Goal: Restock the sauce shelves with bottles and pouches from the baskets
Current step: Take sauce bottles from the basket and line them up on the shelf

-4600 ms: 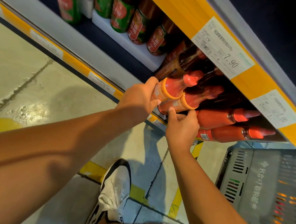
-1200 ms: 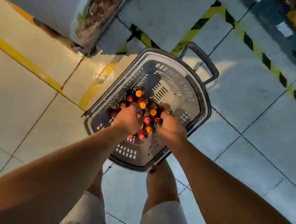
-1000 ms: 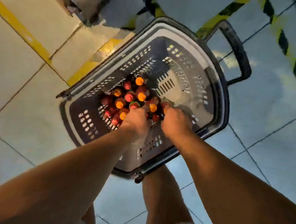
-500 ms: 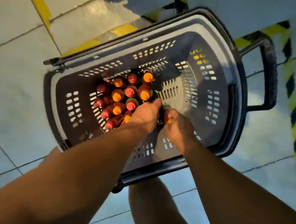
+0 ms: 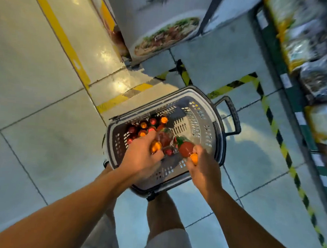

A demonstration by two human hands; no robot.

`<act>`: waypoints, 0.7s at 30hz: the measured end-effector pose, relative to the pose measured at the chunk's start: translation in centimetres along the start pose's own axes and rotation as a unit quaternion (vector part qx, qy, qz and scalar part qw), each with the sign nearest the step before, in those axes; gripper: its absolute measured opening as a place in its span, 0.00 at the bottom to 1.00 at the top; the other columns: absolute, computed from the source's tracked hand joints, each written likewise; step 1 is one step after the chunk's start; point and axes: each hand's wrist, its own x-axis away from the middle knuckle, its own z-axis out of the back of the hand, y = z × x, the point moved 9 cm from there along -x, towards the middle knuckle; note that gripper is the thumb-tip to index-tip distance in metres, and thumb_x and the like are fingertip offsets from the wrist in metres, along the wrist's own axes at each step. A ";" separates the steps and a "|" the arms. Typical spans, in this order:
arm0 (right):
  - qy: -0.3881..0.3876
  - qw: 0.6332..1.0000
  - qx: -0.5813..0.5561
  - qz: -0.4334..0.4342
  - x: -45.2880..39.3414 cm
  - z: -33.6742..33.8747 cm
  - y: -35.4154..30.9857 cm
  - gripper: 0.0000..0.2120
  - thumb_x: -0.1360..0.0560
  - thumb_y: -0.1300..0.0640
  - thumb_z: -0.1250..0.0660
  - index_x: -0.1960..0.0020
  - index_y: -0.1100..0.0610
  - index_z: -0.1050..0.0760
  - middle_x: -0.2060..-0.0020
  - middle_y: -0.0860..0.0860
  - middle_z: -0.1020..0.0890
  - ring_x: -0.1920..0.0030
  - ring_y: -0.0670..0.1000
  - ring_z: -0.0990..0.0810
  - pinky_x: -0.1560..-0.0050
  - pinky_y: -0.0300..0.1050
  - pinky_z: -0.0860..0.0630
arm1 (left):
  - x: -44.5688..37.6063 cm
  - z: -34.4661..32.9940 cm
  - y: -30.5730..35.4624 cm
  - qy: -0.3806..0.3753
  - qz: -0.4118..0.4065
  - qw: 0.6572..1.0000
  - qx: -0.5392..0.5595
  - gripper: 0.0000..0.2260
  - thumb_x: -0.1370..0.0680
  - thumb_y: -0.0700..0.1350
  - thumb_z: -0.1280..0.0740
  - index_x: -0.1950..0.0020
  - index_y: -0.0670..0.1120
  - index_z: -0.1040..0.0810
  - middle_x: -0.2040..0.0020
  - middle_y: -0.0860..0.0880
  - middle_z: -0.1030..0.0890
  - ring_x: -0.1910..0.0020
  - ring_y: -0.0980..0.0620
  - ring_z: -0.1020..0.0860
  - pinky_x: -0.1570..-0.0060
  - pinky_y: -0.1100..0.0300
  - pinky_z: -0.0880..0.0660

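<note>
Left hand (image 5: 141, 157), right hand (image 5: 204, 165): each grips one bottle above basket (image 5: 219, 131); lift clear, caps upright.

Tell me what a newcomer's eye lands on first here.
Mid-frame, both hands lift bottles out of the grey basket on the floor: the left hand grips one bottle, the right hand another, each by its orange-capped top. More orange and red caps cluster in the basket's far left corner. A blurred shelf runs along the right edge.
</note>
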 end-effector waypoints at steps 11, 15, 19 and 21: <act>0.083 0.987 -0.125 -0.050 16.2 7.0 -11.8 0.09 0.24 0.52 0.28 0.54 0.47 0.29 0.69 0.49 0.21 0.64 0.58 0.22 0.63 0.50 0.25 | 12.3 23.1 4.0 0.050 -0.085 0.995 0.010 0.06 0.22 0.46 0.30 0.49 0.55 0.24 0.64 0.53 0.22 0.67 0.54 0.25 0.68 0.59 0.32; 0.101 0.976 -0.191 0.023 20.9 8.8 -17.7 0.09 0.25 0.51 0.29 0.57 0.48 0.29 0.73 0.48 0.29 0.72 0.47 0.30 0.68 0.45 0.27 | 17.2 30.3 4.5 0.111 -0.103 0.988 -0.045 0.05 0.22 0.49 0.31 0.52 0.57 0.26 0.64 0.54 0.22 0.63 0.53 0.24 0.67 0.60 0.31; 0.050 0.982 -0.180 0.032 22.8 9.2 -22.6 0.12 0.28 0.48 0.26 0.50 0.47 0.27 0.69 0.49 0.22 0.66 0.51 0.23 0.62 0.49 0.24 | 21.7 35.1 3.5 0.165 -0.089 0.979 -0.087 0.05 0.22 0.55 0.31 0.52 0.57 0.26 0.63 0.57 0.22 0.64 0.58 0.25 0.65 0.54 0.25; 0.044 0.983 -0.168 0.067 23.3 9.7 -25.4 0.12 0.27 0.47 0.26 0.49 0.45 0.26 0.67 0.49 0.21 0.65 0.50 0.21 0.64 0.49 0.24 | 23.8 36.9 2.3 0.191 -0.071 0.974 -0.100 0.05 0.21 0.56 0.31 0.50 0.57 0.25 0.62 0.57 0.21 0.63 0.60 0.24 0.63 0.54 0.23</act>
